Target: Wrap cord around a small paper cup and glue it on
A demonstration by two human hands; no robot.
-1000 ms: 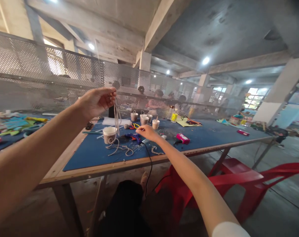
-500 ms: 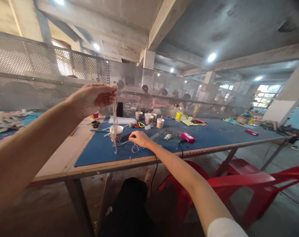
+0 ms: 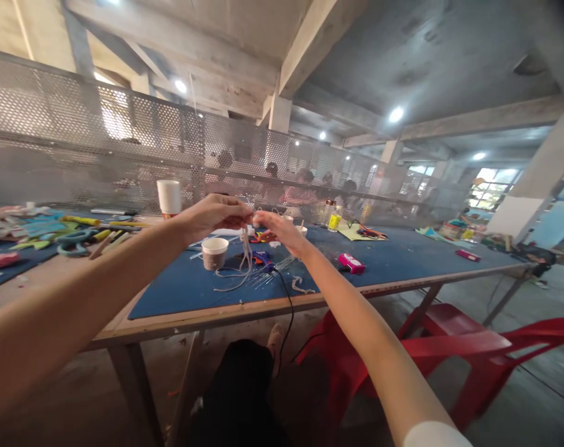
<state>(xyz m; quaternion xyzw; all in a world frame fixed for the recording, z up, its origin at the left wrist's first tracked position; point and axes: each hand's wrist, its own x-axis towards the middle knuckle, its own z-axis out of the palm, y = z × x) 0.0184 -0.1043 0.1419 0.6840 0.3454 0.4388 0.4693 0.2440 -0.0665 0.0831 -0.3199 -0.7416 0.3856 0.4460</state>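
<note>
Both hands meet above the blue mat, fingertips close together. My left hand [image 3: 226, 212] is closed in a pinch on pale cord [image 3: 245, 254], which hangs down in strands and loops onto the mat. My right hand [image 3: 279, 231] touches the cord's top beside the left fingertips, its fingers pinched; what lies between them is partly hidden. Just left of the hanging strands stands a paper cup [image 3: 215, 253], wrapped on the outside. Behind the strands lies a blue glue gun [image 3: 262, 259] with a black cable. Thin clear sticks [image 3: 263, 279] are scattered below it.
A pink box [image 3: 351, 263] and a short piece of cord [image 3: 302, 285] lie on the blue mat [image 3: 170, 295]. Stacked white cups [image 3: 169, 197], blue scissors [image 3: 74, 242] and markers are at left. A perforated metal screen [image 3: 161, 136] runs behind; red chairs [image 3: 450, 341] stand at right.
My right hand has risen from the mat to meet my left hand, which has moved right and down. The cord has shifted right, away from the cup's front. The glue gun is now uncovered.
</note>
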